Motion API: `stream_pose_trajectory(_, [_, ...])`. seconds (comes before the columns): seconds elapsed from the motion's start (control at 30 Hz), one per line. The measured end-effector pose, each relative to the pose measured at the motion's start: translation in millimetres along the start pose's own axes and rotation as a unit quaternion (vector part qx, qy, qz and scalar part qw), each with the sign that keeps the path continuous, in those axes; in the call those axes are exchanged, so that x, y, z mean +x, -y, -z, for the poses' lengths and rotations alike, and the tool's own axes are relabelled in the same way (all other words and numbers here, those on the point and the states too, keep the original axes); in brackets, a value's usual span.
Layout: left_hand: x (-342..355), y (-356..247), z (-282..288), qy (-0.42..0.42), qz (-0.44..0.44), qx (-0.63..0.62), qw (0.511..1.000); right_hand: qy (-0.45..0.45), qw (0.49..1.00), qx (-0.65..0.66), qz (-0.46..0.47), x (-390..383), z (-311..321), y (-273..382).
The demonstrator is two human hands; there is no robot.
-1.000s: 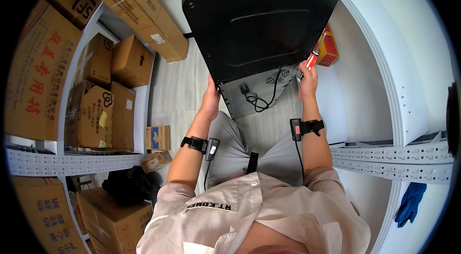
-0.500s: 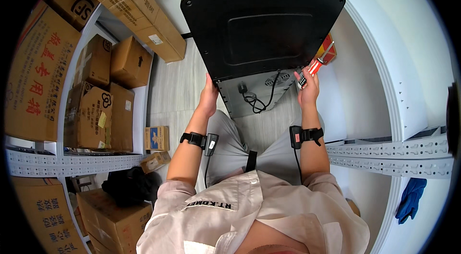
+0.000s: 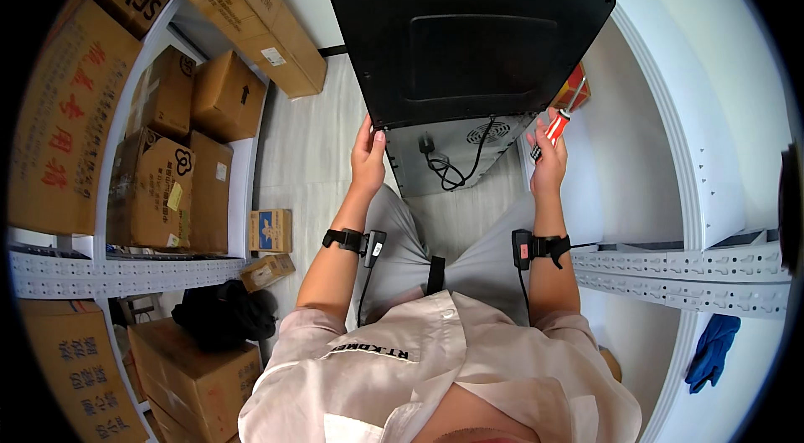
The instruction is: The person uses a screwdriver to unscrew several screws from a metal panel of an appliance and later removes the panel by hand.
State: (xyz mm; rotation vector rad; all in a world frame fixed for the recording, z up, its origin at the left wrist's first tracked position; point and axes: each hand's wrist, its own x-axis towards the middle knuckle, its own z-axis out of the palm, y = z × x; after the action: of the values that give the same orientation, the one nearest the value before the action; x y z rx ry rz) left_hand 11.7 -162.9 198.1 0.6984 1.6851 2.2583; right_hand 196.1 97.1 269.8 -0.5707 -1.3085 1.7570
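Observation:
A large black panel (image 3: 471,49) with screws along its edges fills the top middle, above a grey metal housing (image 3: 404,154) with a round vent and a coiled black power cord (image 3: 452,183). My left hand (image 3: 367,158) grips the left edge where panel and housing meet, thumb on the near side. My right hand (image 3: 546,158), at the right corner of the housing, is closed on a red-and-white screwdriver (image 3: 558,126), its shaft pointing up and away. Straps with small black devices sit on both forearms.
Shelves (image 3: 159,267) with stacked cardboard boxes (image 3: 224,95) line the left, where a long carton (image 3: 251,16) leans. Small boxes (image 3: 270,229) and black fabric (image 3: 222,313) lie low left. White shelving (image 3: 670,280) runs right, with blue gloves (image 3: 712,351). A red box (image 3: 575,87) sits behind the panel.
The black panel has shifted right and tilted slightly. My left hand has moved a little up along it; my right hand has shifted right and slightly down from the panel's edge with the screwdriver.

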Motion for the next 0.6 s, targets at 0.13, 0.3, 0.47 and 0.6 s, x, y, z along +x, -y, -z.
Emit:
stream_pose_trajectory(0.13, [-2, 0, -13, -0.034, -0.011, 0.012, 0.999, 0.030, 0.997, -0.067, -0.005, -23, 21, 6])
stream_pose_trajectory(0.3, [-4, -10, -22, -0.047, -0.024, 0.064, 0.997, 0.061, 0.996, -0.057, -0.026, -35, 41, 9])
stream_pose_trajectory(0.47, [-2, -10, -20, -0.053, -0.002, 0.085, 0.995, 0.078, 0.995, -0.050, -0.040, -40, 45, 10])
stream_pose_trajectory(0.6, [-2, -5, -20, -0.075, -0.017, 0.132, 0.988, 0.098, 0.993, -0.056, -0.041, -44, 45, 9])
